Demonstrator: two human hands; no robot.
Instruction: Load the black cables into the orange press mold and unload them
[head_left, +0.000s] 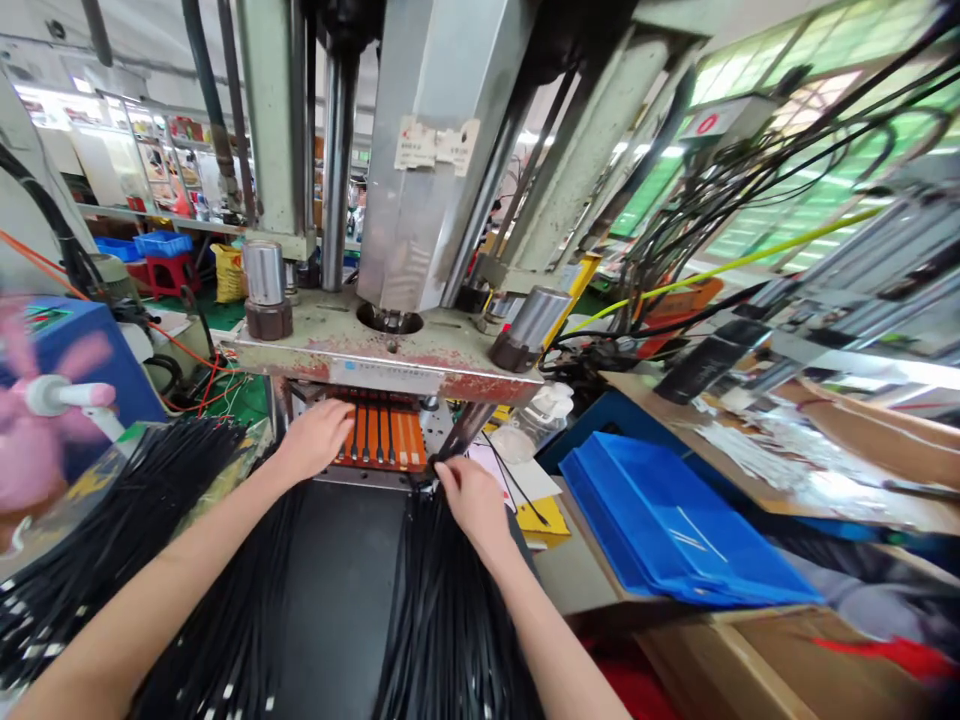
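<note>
Under the press plate (375, 368) lies an orange mould (384, 436) with several black cables set in parallel slots. My left hand (319, 438) reaches to the mould's left side, fingers bent together; whatever they grip is hidden. Beside the mould's front right corner, my right hand (466, 492) pinches the top of a black cable bundle (442, 600). That bundle hangs down the right of a dark board (334, 590). Another black bundle (247, 590) lies under my left forearm, and a third pile (135, 520) spreads at far left.
A pink fan (49, 395) stands at the left edge. Stacked blue trays (667, 530) sit on the right, beyond a yellow piece and paper (525, 475). Steel columns rise above the plate. Cardboard boxes (765, 650) are at lower right.
</note>
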